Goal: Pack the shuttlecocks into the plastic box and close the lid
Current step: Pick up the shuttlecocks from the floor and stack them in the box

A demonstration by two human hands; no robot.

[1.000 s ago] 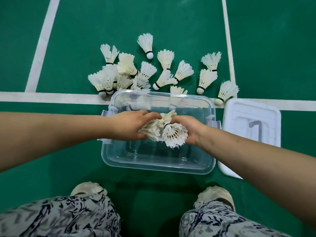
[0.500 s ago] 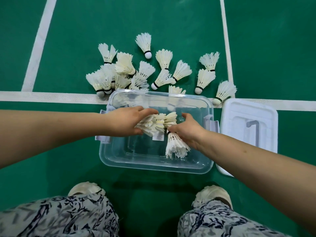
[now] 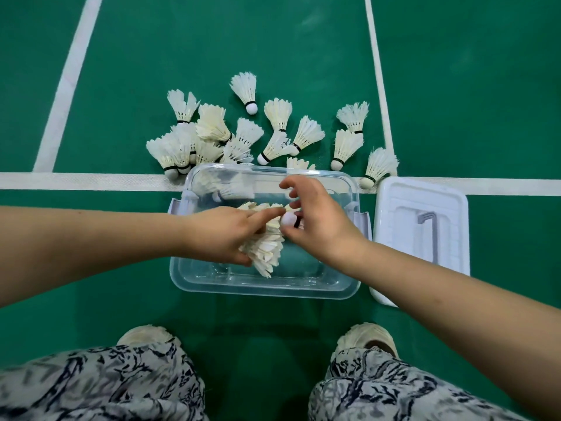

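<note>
Over the plastic box [image 3: 264, 287], left hand [image 3: 219, 235] grips shuttlecocks [image 3: 267, 253].

Loose shuttlecocks [image 3: 308, 135] were left scattered on the court floor [image 3: 182, 56] right behind the plastic box [image 3: 264, 288]; the lid [image 3: 403, 214] was parked just to its right.

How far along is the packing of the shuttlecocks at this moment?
Early. Done: the lid is off, lying right of the plastic box; nothing plainly lies on the box floor. In hand: the left hand grips stacked shuttlecocks over the box, the right hand pinching the cork end. Left: more than a dozen loose shuttlecocks on the court beyond the box, then closing the lid.
</note>
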